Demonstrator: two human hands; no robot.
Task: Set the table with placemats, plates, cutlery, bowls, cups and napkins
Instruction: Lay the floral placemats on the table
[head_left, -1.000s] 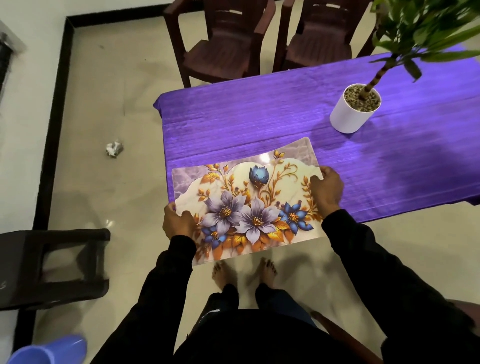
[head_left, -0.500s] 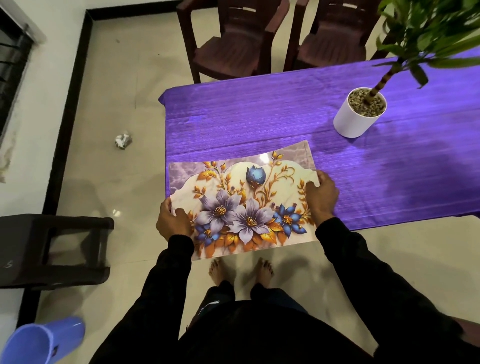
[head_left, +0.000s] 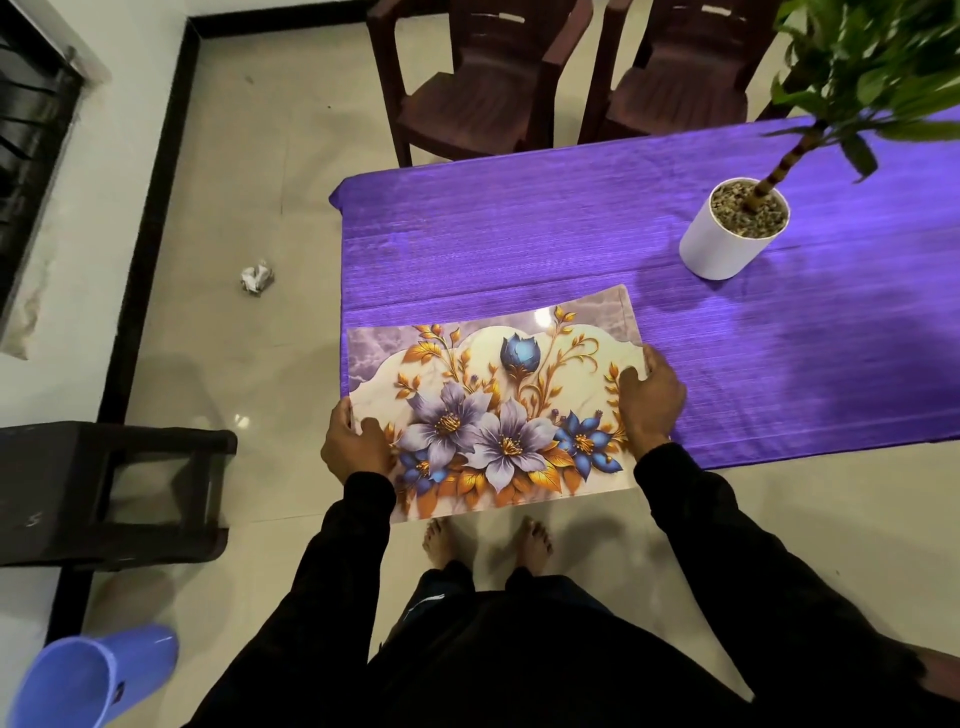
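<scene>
A glossy placemat (head_left: 498, 410) printed with purple and blue flowers and gold leaves lies partly over the near left corner of the table, which has a purple cloth (head_left: 545, 244). Its near half overhangs the table edge. My left hand (head_left: 353, 441) grips the mat's left edge, thumb on top. My right hand (head_left: 649, 400) grips the right edge, fingers curled over it. No plates, cutlery, bowls, cups or napkins are in view.
A white pot (head_left: 730, 234) with a green plant stands on the table to the right. Two dark red chairs (head_left: 478, 88) are at the far side. A dark stool (head_left: 109, 493), a blue bucket (head_left: 88, 675) and crumpled paper (head_left: 256, 276) are on the floor at left.
The placemat has moved a little farther onto the table in both hands, and its left edge now lines up closer to the table's left side.
</scene>
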